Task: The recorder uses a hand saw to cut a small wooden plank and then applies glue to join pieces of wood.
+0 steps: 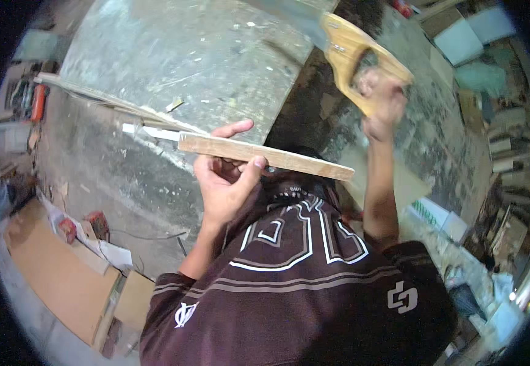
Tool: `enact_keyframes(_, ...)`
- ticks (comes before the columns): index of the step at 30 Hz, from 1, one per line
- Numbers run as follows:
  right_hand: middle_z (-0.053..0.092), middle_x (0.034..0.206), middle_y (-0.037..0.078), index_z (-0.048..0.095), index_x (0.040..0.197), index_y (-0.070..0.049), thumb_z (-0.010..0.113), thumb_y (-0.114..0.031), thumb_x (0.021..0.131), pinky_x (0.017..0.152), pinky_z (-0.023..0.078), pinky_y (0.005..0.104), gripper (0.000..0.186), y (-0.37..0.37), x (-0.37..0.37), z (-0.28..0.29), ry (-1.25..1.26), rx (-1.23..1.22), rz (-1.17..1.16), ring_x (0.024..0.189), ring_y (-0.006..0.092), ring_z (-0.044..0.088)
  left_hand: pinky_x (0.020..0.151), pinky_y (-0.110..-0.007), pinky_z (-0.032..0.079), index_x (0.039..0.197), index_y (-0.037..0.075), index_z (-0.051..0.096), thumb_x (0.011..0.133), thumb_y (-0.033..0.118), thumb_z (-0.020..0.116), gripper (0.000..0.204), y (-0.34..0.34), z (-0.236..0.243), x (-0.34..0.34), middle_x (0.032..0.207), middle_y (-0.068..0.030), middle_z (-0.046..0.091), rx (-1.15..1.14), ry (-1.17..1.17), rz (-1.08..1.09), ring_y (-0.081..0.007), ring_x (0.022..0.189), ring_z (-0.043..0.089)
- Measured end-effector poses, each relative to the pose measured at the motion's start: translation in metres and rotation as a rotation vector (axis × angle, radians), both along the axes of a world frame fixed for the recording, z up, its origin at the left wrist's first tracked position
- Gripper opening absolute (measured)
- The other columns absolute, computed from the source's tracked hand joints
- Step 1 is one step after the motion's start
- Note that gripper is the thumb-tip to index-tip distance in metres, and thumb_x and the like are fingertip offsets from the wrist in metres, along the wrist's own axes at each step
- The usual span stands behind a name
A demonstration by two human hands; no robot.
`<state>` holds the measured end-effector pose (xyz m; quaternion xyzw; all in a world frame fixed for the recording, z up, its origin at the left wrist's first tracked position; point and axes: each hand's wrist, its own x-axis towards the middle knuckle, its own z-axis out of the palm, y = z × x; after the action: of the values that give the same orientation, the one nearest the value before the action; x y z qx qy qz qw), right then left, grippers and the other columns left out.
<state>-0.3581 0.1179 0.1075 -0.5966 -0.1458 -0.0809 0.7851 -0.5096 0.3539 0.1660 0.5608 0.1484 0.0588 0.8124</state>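
Observation:
My left hand (228,183) grips a short wooden strip (271,157), thumb on its near side and index finger stretched out beyond it. The strip lies slantwise in front of my chest, its right end lower. A thin white piece (149,131) sticks out past its left end; I cannot tell whether the hand holds that too. Up at the right, my right hand (384,100) is wrapped round the yellow wooden handle (338,46) of a handsaw. The saw's grey blade (286,13) runs up and left over the work surface, blurred and partly cut off by the frame's edge.
A worn grey work surface (179,55) with chips spreads ahead, a long thin wooden strip (118,107) along its near edge. Red tools (97,224) and a cord lie low at the left near a brown board (54,268). Boards and scraps (509,158) crowd the right side.

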Motion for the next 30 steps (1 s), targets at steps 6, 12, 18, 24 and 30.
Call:
enact_keyframes(6,0.050,0.075,0.003,0.054,0.096,-0.002,0.054,-0.030,0.100,0.061,0.036,0.0261,0.028,-0.107,-0.140,0.071,0.358,-0.056,-0.416,0.062,0.0115,0.046,0.066,-0.029,0.057,0.121,-0.005,0.055,0.084,-0.005,0.070,0.039,-0.034,-0.001,0.000,0.085,-0.0091,0.067,-0.189,0.108,-0.265,-0.0152,0.076,0.067)
enact_keyframes(12,0.041,0.067,-0.002,0.054,0.111,-0.002,0.056,-0.020,0.095,0.059,0.032,0.0213,0.024,-0.105,-0.232,0.094,0.340,-0.126,-0.710,0.054,0.0065,0.038,0.069,-0.030,0.062,0.117,-0.005,0.058,0.084,-0.007,0.070,0.034,-0.078,-0.004,-0.005,0.092,-0.0146,0.070,-0.099,0.077,-0.363,-0.0175,0.079,0.070)
enact_keyframes(18,0.038,0.061,-0.002,0.049,0.111,0.000,0.049,-0.024,0.097,0.064,0.034,0.0222,0.028,-0.097,-0.293,0.118,0.122,-0.160,-0.837,0.050,0.0074,0.032,0.074,-0.030,0.058,0.109,-0.007,0.065,0.079,-0.004,0.077,0.032,-0.115,-0.031,-0.007,0.098,-0.0135,0.070,0.152,0.109,-0.377,-0.0169,0.083,0.069)
enact_keyframes(24,0.046,0.067,0.004,0.047,0.101,0.000,0.050,-0.013,0.092,0.052,0.029,0.0242,0.016,-0.079,-0.313,0.125,0.329,0.097,-0.623,0.045,0.0096,0.037,0.074,-0.030,0.060,0.109,-0.007,0.065,0.080,-0.003,0.077,0.032,-0.131,-0.054,-0.009,0.095,-0.0139,0.071,0.227,0.063,-0.417,-0.0178,0.081,0.070)
enact_keyframes(30,0.049,0.077,0.006,0.050,0.101,0.001,0.051,-0.010,0.091,0.049,0.029,0.0253,0.015,-0.077,-0.327,0.112,0.396,0.123,-0.598,0.045,0.0099,0.039,0.074,-0.030,0.060,0.110,-0.008,0.065,0.080,-0.003,0.076,0.032,-0.134,-0.060,-0.013,0.096,-0.0147,0.071,0.424,-0.020,-0.406,-0.0180,0.083,0.070)
